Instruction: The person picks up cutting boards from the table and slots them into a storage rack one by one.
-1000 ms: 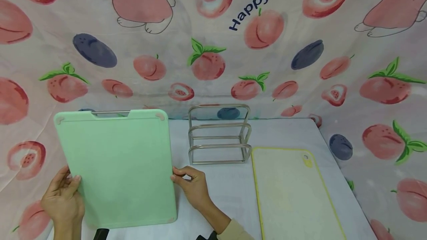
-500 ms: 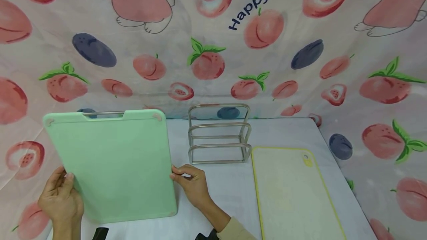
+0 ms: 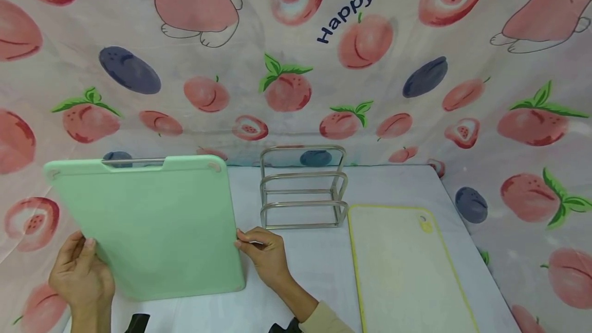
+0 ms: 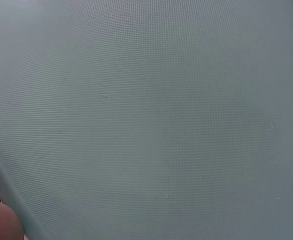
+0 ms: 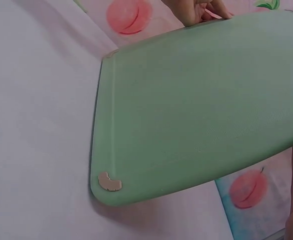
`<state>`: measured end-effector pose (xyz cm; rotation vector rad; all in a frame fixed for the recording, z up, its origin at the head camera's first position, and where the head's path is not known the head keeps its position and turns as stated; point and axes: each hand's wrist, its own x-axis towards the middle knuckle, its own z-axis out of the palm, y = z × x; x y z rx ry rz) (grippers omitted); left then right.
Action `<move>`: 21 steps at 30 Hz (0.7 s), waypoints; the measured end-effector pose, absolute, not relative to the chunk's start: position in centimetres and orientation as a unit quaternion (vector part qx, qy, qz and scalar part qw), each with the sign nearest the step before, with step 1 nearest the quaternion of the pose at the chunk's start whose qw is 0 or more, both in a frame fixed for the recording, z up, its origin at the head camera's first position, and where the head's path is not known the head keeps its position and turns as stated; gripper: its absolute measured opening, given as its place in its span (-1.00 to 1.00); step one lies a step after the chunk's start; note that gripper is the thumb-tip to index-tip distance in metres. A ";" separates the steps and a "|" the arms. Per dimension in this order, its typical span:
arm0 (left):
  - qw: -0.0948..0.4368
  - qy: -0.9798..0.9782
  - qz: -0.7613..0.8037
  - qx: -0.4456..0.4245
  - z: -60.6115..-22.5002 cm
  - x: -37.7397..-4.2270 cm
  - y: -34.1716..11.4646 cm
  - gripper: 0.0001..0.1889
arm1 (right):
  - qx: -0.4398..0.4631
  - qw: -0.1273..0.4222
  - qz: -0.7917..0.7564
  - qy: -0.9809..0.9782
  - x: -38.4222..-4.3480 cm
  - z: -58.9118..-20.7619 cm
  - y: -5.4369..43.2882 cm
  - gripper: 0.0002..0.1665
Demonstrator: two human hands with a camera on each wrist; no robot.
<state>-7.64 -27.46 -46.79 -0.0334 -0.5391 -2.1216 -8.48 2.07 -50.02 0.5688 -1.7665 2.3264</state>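
A green cutting board (image 3: 157, 225) with a metal handle bar along its top edge is held up and tilted in the head view. My left hand (image 3: 83, 269) grips its left edge, the thumb on the front face. On the opposite edge, my right hand (image 3: 264, 254) pinches the board between thumb and fingertips. Beige corner pads show on the board (image 5: 196, 100) in the right wrist view, where its lower end is right over the white cloth. The textured green surface (image 4: 146, 120) fills most of the left wrist view.
A metal wire rack (image 3: 302, 189) stands at the back middle of the white table (image 3: 388, 184). To its right lies a pale cutting board (image 3: 407, 266) with a yellow rim. Behind everything hangs a peach-patterned cloth (image 3: 213, 60).
The green board has tilted further: its top left corner has swung left and its lower edge has risen. My left hand has shifted slightly left; the right hand has hardly moved.
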 end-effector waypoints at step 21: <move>0.492 -0.182 -0.851 -0.010 -46.2 -8.1 -27.1 -0.87 | 0.212 0.090 0.785 -0.576 -8.8 -49.2 2.0 -0.83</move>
